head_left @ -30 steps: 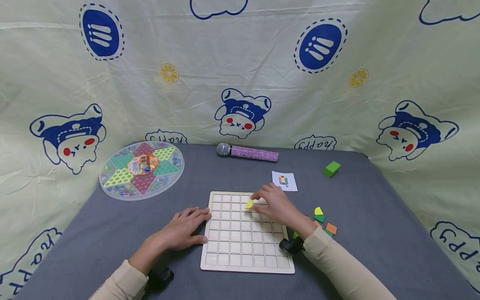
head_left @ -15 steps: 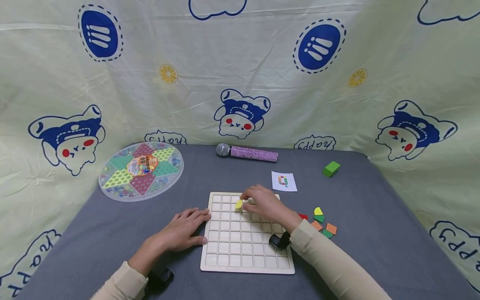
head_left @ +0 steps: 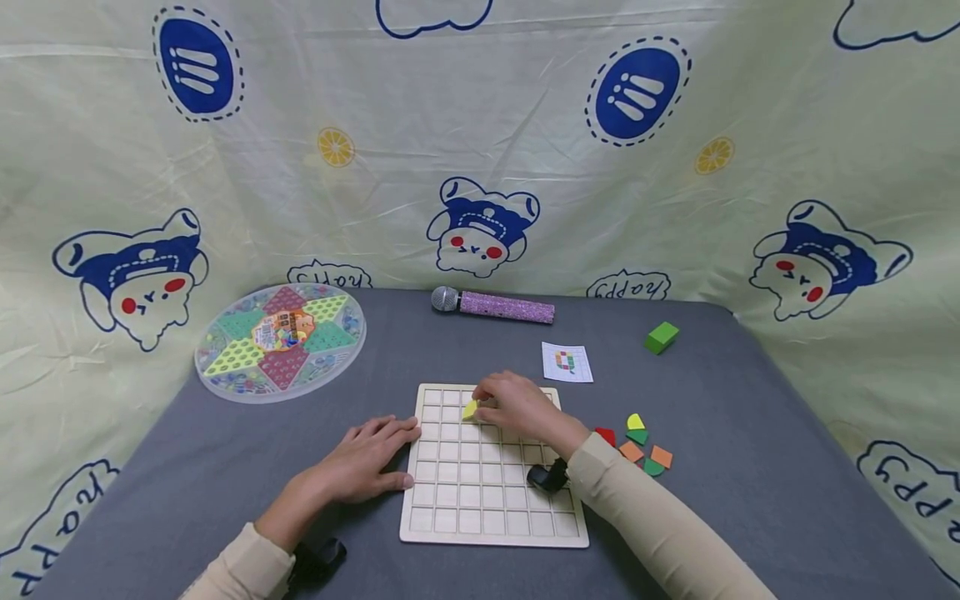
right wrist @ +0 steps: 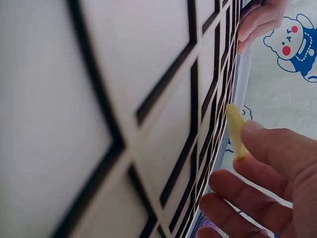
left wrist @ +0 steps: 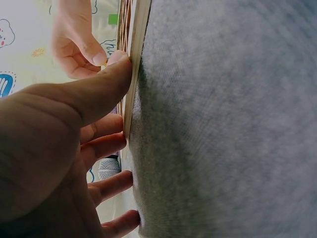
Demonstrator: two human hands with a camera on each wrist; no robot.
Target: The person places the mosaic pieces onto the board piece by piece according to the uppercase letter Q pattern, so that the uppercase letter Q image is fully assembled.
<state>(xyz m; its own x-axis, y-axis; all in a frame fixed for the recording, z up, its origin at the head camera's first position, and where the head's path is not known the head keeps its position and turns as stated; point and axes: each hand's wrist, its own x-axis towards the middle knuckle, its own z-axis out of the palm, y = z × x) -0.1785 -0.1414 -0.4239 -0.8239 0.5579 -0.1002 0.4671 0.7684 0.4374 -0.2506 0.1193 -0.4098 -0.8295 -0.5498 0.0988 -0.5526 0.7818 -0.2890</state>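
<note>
Right hand (head_left: 512, 406) pinches the yellow piece (right wrist: 235, 134) at its fingertips (right wrist: 251, 167); left hand (head_left: 366, 460), fingers (left wrist: 111, 187) spread, touches the board (head_left: 457, 496)

Free near-left board (head_left: 446, 497), right hand (head_left: 516, 405) beyond

The head view looks forward and down from farther off at the grid board (head_left: 471, 497), left hand (head_left: 360, 462) and right hand (head_left: 516, 406). Both wrist views look from close and low, tipped sideways (the grid board stands almost upright there), and share the board and both hands.
</note>
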